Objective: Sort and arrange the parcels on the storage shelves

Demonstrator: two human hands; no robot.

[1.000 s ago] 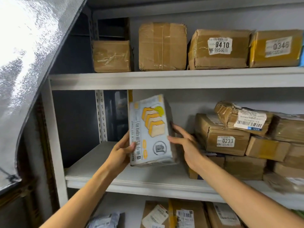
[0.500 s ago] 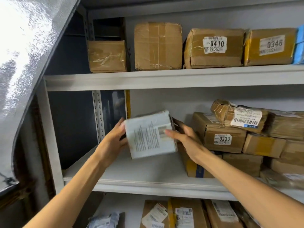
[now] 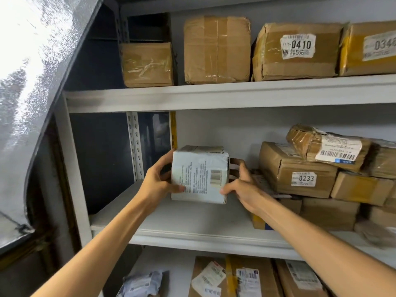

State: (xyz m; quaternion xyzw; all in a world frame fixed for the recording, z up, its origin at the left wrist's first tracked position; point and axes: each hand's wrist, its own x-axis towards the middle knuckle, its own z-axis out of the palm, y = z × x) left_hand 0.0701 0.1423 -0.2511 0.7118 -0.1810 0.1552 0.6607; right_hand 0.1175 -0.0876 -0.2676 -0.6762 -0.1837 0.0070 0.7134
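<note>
A white printed box [image 3: 199, 176] with a barcode and small text facing me sits low over the left part of the middle shelf [image 3: 192, 234]. My left hand [image 3: 157, 181] grips its left side, thumb across the front. My right hand [image 3: 242, 186] holds its lower right corner, fingers behind the box. To the right lies a pile of brown parcels, one labelled 0233 [image 3: 297, 170].
The upper shelf [image 3: 214, 95] carries several brown boxes, among them one marked 0410 [image 3: 297, 50]. On the lower shelf lie labelled parcels [image 3: 235, 277] and a grey bag [image 3: 143, 284]. A shiny curved panel [image 3: 32, 82] fills the left side.
The box was turned from upright with its picture side towards me to lying with the text side facing me, and it has come down onto the middle shelf. Both hands stayed on it.
</note>
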